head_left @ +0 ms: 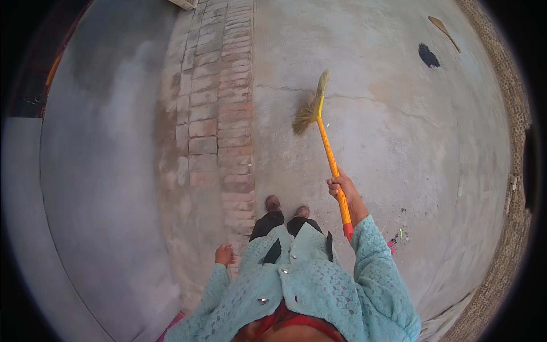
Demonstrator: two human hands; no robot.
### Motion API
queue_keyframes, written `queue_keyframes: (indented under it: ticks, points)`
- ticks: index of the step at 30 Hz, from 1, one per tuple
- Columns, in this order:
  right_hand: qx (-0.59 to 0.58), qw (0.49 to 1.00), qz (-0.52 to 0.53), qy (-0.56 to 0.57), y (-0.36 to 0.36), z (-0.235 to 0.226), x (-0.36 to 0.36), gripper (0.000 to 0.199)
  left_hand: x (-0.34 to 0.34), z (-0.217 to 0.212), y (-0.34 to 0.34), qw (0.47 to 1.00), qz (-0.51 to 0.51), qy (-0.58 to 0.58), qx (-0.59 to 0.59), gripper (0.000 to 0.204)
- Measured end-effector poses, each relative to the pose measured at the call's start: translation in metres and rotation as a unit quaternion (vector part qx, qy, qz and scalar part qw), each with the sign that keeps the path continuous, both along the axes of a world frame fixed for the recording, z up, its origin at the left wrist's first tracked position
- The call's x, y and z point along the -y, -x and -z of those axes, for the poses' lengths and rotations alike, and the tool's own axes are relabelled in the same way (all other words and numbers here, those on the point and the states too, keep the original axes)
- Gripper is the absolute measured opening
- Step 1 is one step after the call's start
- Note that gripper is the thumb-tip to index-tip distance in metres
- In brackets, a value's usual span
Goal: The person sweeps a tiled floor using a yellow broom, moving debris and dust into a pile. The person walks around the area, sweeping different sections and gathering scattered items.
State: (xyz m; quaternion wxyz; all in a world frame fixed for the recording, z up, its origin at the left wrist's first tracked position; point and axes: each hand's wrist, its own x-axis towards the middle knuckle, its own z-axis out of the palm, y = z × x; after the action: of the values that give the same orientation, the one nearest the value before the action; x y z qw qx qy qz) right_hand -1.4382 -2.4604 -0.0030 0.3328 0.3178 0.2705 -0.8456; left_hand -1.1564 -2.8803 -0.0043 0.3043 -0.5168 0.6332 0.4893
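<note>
My right hand (pixel 341 187) is wrapped round the orange handle of a broom (pixel 329 147), close to its red end. The broom slants away from me, and its straw-coloured bristles (pixel 307 115) fan out over the concrete floor. Whether the bristles touch the floor I cannot tell for sure. My left hand (pixel 225 255) hangs low by my left side, its fingers curled in, and nothing shows in it. Both my arms are in pale blue-green knitted sleeves.
A strip of bricks (pixel 236 122) runs along the floor to my left. At the far right a dark heap (pixel 428 55) lies near a tan, long-handled thing (pixel 444 33). Small colourful scraps (pixel 399 235) are scattered right of me. A patterned border (pixel 507 85) edges the floor at right.
</note>
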Motion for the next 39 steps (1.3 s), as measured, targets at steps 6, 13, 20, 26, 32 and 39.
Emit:
queue_keyframes:
  ticks: [6,13,20,26,32,39]
  points:
    - [-0.051,0.990,0.114,0.070,-0.069,-0.057,-0.065,0.065,-0.036,-0.027,0.108,0.994,0.069,-0.024,-0.077,0.027]
    - [-0.060,0.972,0.221,-0.047,-0.138,-0.103,-0.066,0.064,-0.023,-0.024,0.164,0.983,0.172,-0.014,-0.056,0.028]
    - [0.059,0.893,0.406,-0.184,-0.189,-0.126,-0.026,0.058,-0.031,0.040,0.277,0.950,0.298,-0.088,-0.041,0.028]
    - [0.258,0.770,0.529,-0.248,-0.235,-0.121,0.025,0.035,-0.052,0.034,0.345,0.923,0.360,-0.134,-0.014,0.028]
    - [0.289,0.734,0.608,-0.095,-0.291,-0.037,0.021,0.013,-0.032,0.025,0.355,0.916,0.390,-0.096,0.009,0.028]
    - [0.255,0.785,0.549,0.131,-0.194,0.040,0.056,0.015,-0.030,0.005,0.350,0.885,0.456,-0.095,-0.007,0.029]
